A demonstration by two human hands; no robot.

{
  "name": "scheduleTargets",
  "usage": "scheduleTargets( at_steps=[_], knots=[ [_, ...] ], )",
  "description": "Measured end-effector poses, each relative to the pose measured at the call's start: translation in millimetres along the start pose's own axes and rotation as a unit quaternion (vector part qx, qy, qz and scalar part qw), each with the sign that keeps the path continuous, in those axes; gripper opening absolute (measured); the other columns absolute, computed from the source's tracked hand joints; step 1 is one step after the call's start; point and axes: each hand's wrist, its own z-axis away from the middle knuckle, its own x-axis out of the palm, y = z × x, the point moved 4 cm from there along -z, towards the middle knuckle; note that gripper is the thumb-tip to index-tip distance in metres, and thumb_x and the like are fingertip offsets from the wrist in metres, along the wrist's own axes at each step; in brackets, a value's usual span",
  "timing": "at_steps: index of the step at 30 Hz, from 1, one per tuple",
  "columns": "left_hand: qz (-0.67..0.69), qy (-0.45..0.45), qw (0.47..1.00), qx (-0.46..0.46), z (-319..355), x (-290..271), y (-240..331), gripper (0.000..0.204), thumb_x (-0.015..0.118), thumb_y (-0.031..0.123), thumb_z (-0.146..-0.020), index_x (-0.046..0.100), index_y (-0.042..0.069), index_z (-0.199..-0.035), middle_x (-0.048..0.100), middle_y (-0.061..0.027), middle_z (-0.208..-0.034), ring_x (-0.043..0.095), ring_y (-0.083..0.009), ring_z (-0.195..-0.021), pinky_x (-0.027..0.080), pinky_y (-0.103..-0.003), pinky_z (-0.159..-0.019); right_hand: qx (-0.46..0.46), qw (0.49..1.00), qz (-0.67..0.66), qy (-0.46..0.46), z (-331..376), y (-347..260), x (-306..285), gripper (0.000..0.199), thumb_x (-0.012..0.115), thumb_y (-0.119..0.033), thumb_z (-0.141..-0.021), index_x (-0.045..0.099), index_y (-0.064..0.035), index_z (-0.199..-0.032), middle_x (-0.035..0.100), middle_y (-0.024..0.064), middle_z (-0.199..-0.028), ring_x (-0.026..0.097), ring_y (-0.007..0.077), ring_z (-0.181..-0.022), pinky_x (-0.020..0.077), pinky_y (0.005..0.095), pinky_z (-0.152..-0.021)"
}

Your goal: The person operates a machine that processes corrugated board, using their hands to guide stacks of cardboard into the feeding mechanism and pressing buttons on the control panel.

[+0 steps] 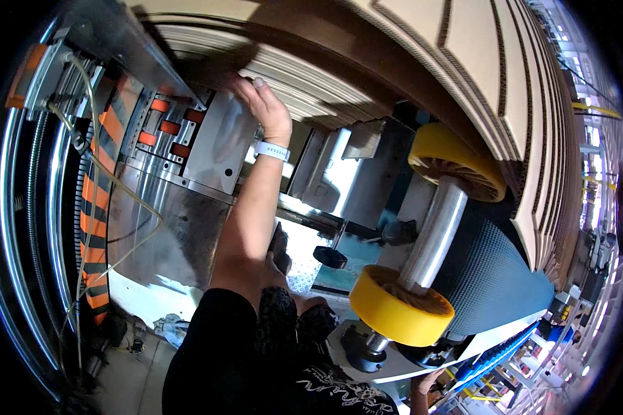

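Observation:
My left hand (264, 109) reaches up to the edges of a stack of flat cardboard sheets (311, 86), its fingers stretched out and partly in shadow. It lies against or just beside the sheet edges; whether it presses on them I cannot tell. A pale wristband (272, 151) circles that wrist. Low on the right, my right hand (426, 382) is at the edge of a white machine panel (394, 373), with its fingers mostly hidden. More brown cardboard sheets (477, 76) lean in a fanned row above a dark textured belt (488, 277).
Two yellow wheels (401, 315) sit on a steel shaft (434, 235) right of my arm. Small orange rollers (167, 127) and a metal plate (218, 149) lie left of my hand. Farther left are a striped orange-black guard (95, 228), steel rods (55, 207) and a loose hose (135, 194).

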Motion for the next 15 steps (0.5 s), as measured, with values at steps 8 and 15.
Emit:
scheduleTargets(
  at_steps=[8,15],
  knots=[
    [-0.024,-0.016,0.973,0.229,3.9,-1.0,23.2,0.064,0.034,0.036,-0.090,0.011,-0.003,-0.136,0.008,-0.0231,-0.143,0.008,-0.0380,-0.132,0.005,-0.048,-0.106,0.120,0.912,-0.377,0.107,16.8,83.1,-9.2,0.070,0.055,-0.039,-0.083,0.018,-0.0135,-0.136,0.027,0.0125,-0.136,0.034,0.0303,-0.118,0.0272,0.0442,-0.101],
    [-0.053,0.047,0.934,0.349,-17.2,28.9,7.9,0.067,0.038,0.037,-0.086,0.017,-0.005,-0.135,0.012,-0.0239,-0.142,0.011,-0.0406,-0.131,0.006,-0.053,-0.105,0.079,0.984,-0.096,0.127,8.4,-2.7,-15.2,0.076,0.060,-0.034,-0.078,0.017,-0.0114,-0.137,0.026,0.0142,-0.137,0.033,0.0315,-0.119,0.0261,0.0451,-0.101]
  ],
)
